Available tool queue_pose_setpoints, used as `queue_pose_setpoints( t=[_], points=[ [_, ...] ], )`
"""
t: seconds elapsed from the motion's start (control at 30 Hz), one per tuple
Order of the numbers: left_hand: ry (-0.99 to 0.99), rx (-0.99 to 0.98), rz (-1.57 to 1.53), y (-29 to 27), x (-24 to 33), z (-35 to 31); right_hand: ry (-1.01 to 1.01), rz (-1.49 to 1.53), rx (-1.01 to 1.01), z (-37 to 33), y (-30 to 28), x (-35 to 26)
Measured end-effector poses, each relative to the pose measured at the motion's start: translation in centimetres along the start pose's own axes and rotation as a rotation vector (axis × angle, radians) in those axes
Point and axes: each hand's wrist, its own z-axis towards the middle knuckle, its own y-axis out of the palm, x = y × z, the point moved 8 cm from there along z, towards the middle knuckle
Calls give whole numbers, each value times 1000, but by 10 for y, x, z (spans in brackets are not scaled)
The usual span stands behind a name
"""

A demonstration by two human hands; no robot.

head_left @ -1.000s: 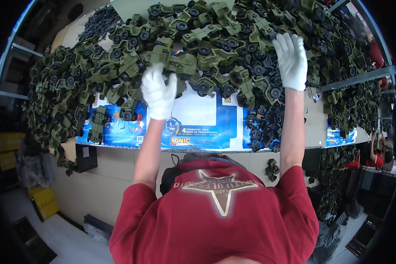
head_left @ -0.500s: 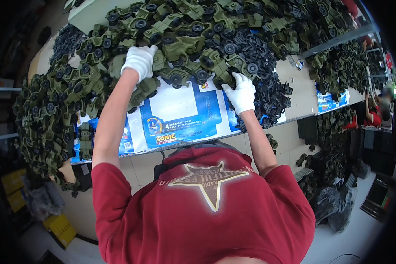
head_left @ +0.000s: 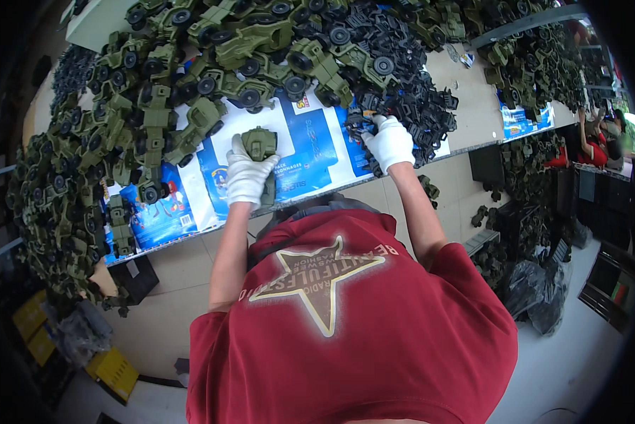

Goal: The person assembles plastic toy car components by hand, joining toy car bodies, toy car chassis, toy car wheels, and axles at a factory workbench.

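My left hand (head_left: 248, 178), in a white glove, grips an olive-green toy vehicle (head_left: 261, 143) over the printed blue-and-white card sheet (head_left: 314, 159) near the table's front edge. Part of the toy is hidden by the glove. My right hand (head_left: 392, 146), also gloved in white, is at the near left side of a heap of small black plastic parts (head_left: 425, 106). Its thumb and forefinger close around a black plastic part (head_left: 360, 126), whose exact shape is hard to make out. Just beyond the hands lie more green toy vehicles (head_left: 317, 67) with black wheels.
Green toy vehicles are heaped along the left (head_left: 70, 191) and far side of the table. A metal bar (head_left: 529, 25) crosses at the upper right. Black bags (head_left: 536, 297) and yellow crates (head_left: 113, 371) stand on the floor. Another person in red (head_left: 594, 145) is at the far right.
My left hand has come back from the heap toward the table's front edge with a green toy vehicle. My right hand has turned in to the black parts, its fingers closing there.
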Motion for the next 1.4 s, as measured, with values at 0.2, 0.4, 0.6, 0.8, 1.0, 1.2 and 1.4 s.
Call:
queue_pose_setpoints(
  t=[0.2, 0.4, 0.6, 0.8, 1.0, 1.2, 1.4],
  points=[
    [-106, -271, -352, 9, -15, 9, -282, -225, -56, -5, 13, -36],
    [-122, -309, -429, 8, -4, -4, -528, -155, -75, -14, 74, -51],
    [-48, -415, -429, -6, 13, -26, -117, 521, -207, -1, 67, -61],
    [286, -577, -242, -19, 67, -44, -470, 183, -376, 14, 9, -135],
    [356, -686, -446, -21, 77, -51, -487, 1138, -1235, -12, -21, -145],
    [214, -869, -684, -32, 115, -75, -711, 726, -765, -15, -47, -151],
    [-62, -954, -927, -25, 112, -81, -825, 1327, -755, -36, -68, -141]
  ],
)
